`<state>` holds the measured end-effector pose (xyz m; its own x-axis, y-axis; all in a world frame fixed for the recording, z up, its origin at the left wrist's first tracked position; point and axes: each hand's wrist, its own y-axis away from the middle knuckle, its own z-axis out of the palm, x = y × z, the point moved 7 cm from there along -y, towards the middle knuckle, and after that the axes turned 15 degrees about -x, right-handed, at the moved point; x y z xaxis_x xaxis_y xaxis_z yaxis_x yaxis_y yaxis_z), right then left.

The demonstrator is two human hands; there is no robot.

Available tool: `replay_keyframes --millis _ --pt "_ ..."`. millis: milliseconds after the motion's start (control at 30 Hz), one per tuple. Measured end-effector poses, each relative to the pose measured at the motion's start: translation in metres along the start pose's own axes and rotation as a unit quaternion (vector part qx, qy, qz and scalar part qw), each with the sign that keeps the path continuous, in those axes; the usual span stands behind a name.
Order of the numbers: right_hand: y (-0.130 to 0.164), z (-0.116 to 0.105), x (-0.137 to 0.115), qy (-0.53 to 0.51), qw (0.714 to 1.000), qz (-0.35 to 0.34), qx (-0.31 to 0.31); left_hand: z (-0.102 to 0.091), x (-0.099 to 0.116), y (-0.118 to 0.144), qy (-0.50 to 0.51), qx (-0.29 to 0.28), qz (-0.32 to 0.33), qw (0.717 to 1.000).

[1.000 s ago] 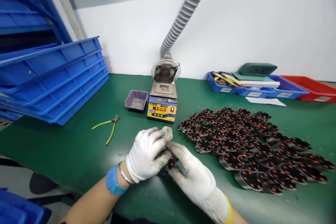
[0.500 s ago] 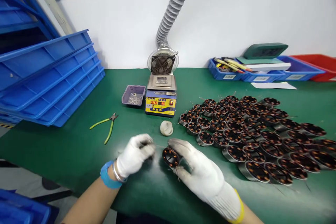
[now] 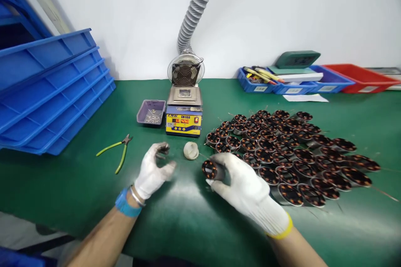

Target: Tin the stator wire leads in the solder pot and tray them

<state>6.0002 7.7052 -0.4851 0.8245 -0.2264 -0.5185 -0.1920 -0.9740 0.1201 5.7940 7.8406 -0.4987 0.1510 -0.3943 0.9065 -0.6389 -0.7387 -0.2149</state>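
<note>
Right hand (image 3: pixel 247 185): grip closed on one stator (image 3: pixel 210 170). Left hand (image 3: pixel 153 170): fingers curled, half open, holding nothing, left of stator. Stator pile (image 3: pixel 291 154) right of it, on counter (image 3: pixel 78 183).

Stators (image 3: pixel 291 154) crowd right; pliers (image 3: pixel 116 153) left; mat (image 3: pixel 78 183) between open.

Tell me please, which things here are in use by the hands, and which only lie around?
In use:
- wound stator, held in the right hand
- left hand, fingers curled, holding nothing I can make out
- pile of stators

Lying around:
- green-handled cutters
- solder pot
- purple tray
- stacked blue crates
</note>
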Motion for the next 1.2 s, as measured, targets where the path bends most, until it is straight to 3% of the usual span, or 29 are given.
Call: replay_keyframes --millis 133,300,433,633,867,1200 --pt "-0.019 0.007 0.018 -0.034 0.993 0.099 -0.046 0.042 -0.020 -0.018 -0.148 -0.067 0.005 0.987" --pt "-0.044 0.014 0.011 -0.022 0.993 0.092 -0.067 0.076 -0.025 -0.041 -0.227 -0.071 0.086 0.968" --pt "-0.053 0.017 0.009 -0.019 0.991 0.089 -0.095 0.081 -0.019 -0.050 -0.244 -0.090 0.124 0.958" --pt "-0.057 0.010 0.006 -0.014 0.986 0.119 -0.120 0.083 -0.016 -0.053 -0.229 -0.141 0.110 0.957" --pt "-0.060 0.001 -0.007 0.045 0.974 0.180 -0.128 0.085 -0.019 -0.054 -0.227 -0.149 0.097 0.958" --pt "-0.052 0.003 -0.003 0.042 0.976 0.182 -0.111 0.084 -0.025 -0.055 -0.222 -0.136 0.094 0.961"
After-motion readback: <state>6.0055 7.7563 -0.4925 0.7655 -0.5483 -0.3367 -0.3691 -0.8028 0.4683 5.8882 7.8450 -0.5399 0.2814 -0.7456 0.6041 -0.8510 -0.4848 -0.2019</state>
